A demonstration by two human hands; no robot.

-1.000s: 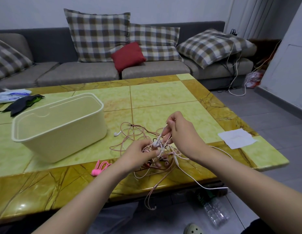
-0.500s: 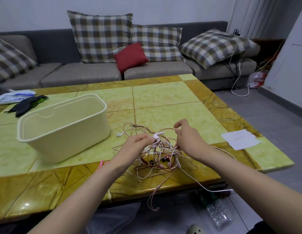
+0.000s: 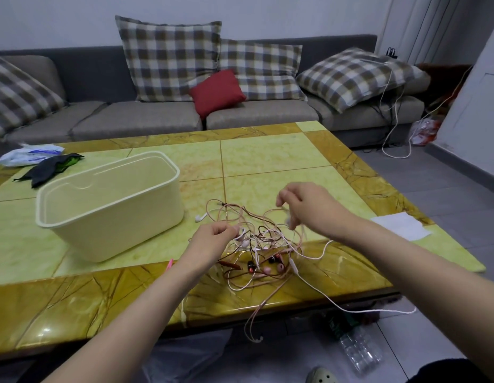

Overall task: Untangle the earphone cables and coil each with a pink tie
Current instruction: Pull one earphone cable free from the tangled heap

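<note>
1. Location: the tangle of thin pink, white and brown earphone cables [image 3: 256, 244] lies on the yellow-green marble-look surface [image 3: 268, 161], close to its near edge and right of centre, between my two hands. One pink strand [image 3: 256, 319] and one white strand [image 3: 350, 308] hang over the near edge toward the floor.
2. Left hand [image 3: 212, 239]: low, at the tangle's left side, fingers curled and pinching a white strand.
3. Right hand [image 3: 309, 208]: raised over the tangle's far right side, fingers curled round lifted pink strands. It is blurred, so I cannot tell how many.
4. Pink tie [image 3: 169, 264]: only a sliver shows beside my left forearm, near the near edge; the forearm hides the rest.
5. The cream oval plastic tub [image 3: 115, 230] stands to the left of the tangle, apart from it. A white earbud [image 3: 200, 217] lies between the two.
6. Judgement: the step in hand is separating the first cable. None looks free yet, and no coiling has begun.
7. Method note: use the left hand as the anchor and draw with the right only until resistance is felt. A hard pull would likely tighten the knots.
8. Follow one colour at a time, white probably being easiest to trace. Feed its earbud end back through each loop instead of dragging the middle.
9. Bring the two hanging strands up onto the surface first; their weight probably pulls the loops closed.
</note>
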